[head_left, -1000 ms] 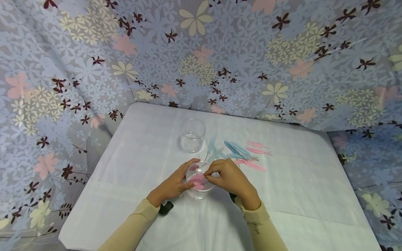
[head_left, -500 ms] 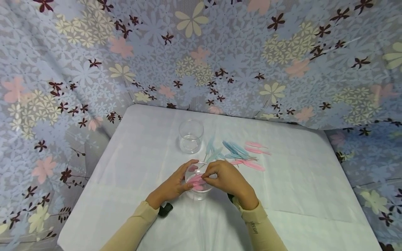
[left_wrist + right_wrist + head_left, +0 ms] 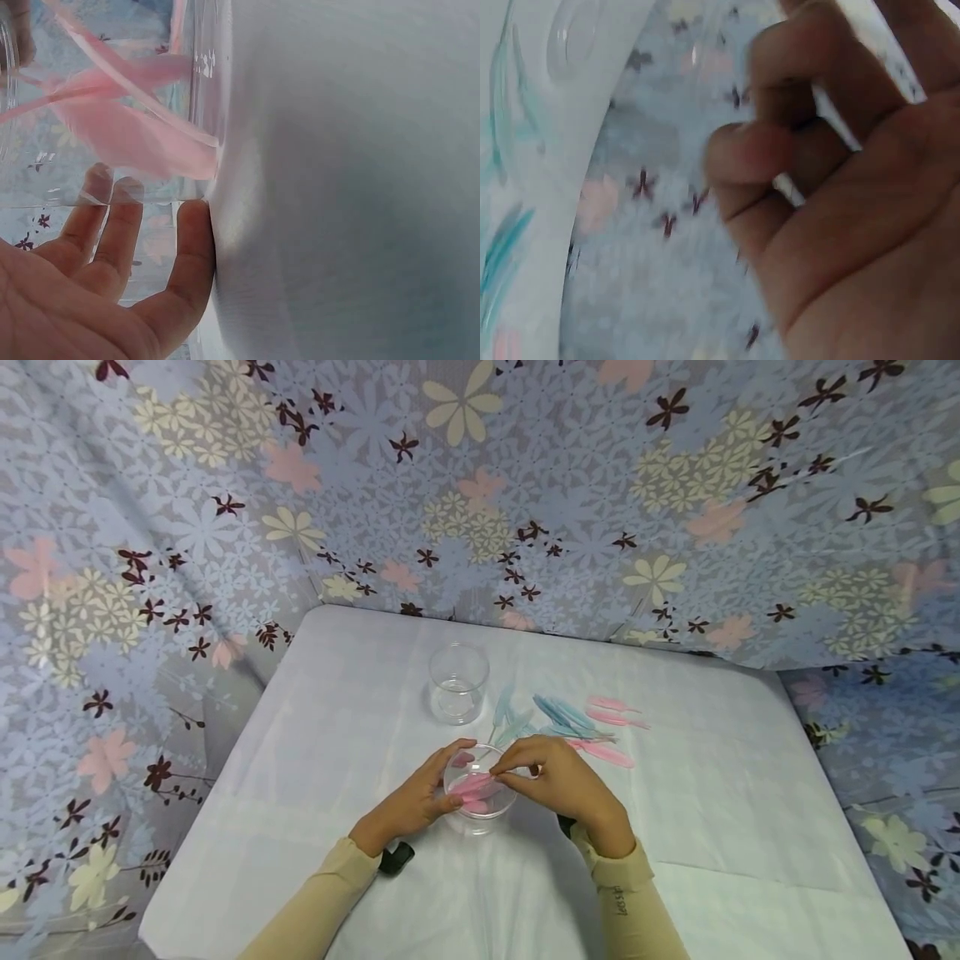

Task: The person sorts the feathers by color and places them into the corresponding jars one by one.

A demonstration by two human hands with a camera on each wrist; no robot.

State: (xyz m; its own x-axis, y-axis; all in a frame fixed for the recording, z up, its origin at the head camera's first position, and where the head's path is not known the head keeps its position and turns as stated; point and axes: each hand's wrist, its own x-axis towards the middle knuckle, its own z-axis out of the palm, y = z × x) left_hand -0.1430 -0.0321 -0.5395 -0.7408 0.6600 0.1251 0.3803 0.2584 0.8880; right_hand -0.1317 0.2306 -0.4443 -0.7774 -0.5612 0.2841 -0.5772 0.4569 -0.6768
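My left hand [image 3: 412,800] holds a clear round cup [image 3: 477,828] from its left side, thumb at the near rim and fingers at the far side. In the left wrist view, its fingertips touch the cup wall. Pink feathers [image 3: 135,139] lean crosswise inside, their soft ends down at the bottom. Over the cup's right rim, my right hand [image 3: 562,785] pinches the upper end of a pink feather [image 3: 480,787] between thumb and index finger. The right wrist view shows the other fingers of that hand curled; the feather is not visible there.
A second clear cup [image 3: 459,706] stands behind the held one. Several blue feathers [image 3: 564,717] lie to its right, with more pink feathers [image 3: 615,720] beyond them. A white cloth covers the table [image 3: 735,793]; a flowered curtain [image 3: 375,485] hangs along its back edge.
The right hand has shifted slightly right, its thumb and index finger now straighter at the feather's end. The left hand keeps its hold on the cup.
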